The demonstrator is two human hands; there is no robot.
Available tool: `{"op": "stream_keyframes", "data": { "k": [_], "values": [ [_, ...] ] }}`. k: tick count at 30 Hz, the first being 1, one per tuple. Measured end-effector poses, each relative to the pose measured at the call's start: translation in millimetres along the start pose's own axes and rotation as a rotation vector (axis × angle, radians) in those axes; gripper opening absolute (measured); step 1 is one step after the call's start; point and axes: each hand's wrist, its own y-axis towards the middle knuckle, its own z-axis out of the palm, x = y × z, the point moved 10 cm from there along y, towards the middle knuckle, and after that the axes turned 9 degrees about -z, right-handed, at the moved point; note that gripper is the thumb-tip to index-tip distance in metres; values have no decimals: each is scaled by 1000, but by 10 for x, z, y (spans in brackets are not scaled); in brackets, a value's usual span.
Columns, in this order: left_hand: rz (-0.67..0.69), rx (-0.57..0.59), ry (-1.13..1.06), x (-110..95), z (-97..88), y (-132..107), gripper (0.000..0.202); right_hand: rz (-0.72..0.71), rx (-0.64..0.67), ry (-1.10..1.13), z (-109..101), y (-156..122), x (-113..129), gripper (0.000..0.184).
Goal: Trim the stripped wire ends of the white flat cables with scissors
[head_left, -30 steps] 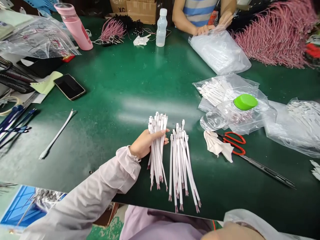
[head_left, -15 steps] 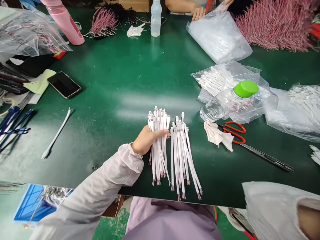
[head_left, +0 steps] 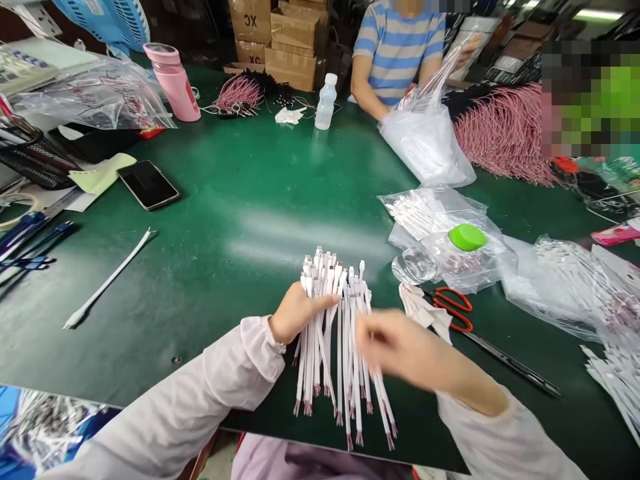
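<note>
My left hand [head_left: 303, 310] is wrapped round a bundle of short white cables [head_left: 316, 360], thumb across the front. White connectors top the bundle, and stripped pinkish wire ends stick out at the bottom. Right beside it lies a second group of similar white cables [head_left: 356, 373] on the table. Over the upper right part of that group is my right hand [head_left: 387, 340], its fingers curled and smeared by motion; whether they grip a cable is unclear. A single white cable [head_left: 110, 283] lies apart to the left.
Red-handled scissors [head_left: 455, 310] and a crumpled cloth [head_left: 423, 310] lie to the right, near a clear bottle with a green cap [head_left: 467, 237] on bagged cables. A phone [head_left: 148, 185] lies at left. Across the green table [head_left: 260, 173], a person in a striped shirt handles a plastic bag [head_left: 433, 147].
My right hand has come in from the lower right to the second cable group. The camera view has tilted up. My left hand keeps its hold on the bundle.
</note>
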Motion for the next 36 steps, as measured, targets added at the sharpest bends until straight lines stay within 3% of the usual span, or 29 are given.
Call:
{"op": "stream_keyframes", "data": {
  "k": [3,7,11,17,19,24,28,32,36],
  "values": [
    [32,13,6,-25,29,-12,41,128,-217,83,-96,188,-299,30],
    [26,39,13,-19,74,-29,42,127,-248,338,56,304,-510,30],
    [37,75,32,-20,118,-39,40,106,-361,530,11,258,-570,26],
    [-38,190,-41,72,231,-38,33,221,-126,1027,322,282,-549,25],
    [-54,206,-41,95,250,-38,31,202,-159,979,284,282,-561,26],
    [-16,173,56,75,226,-31,25,78,-390,563,5,243,-575,31],
    [12,91,147,63,160,-21,26,50,-462,379,-60,209,-573,32],
    [0,52,158,89,129,-22,35,45,-458,365,-36,206,-563,30],
    [-17,79,72,102,142,-22,39,66,-385,578,70,245,-577,27]
  ]
}}
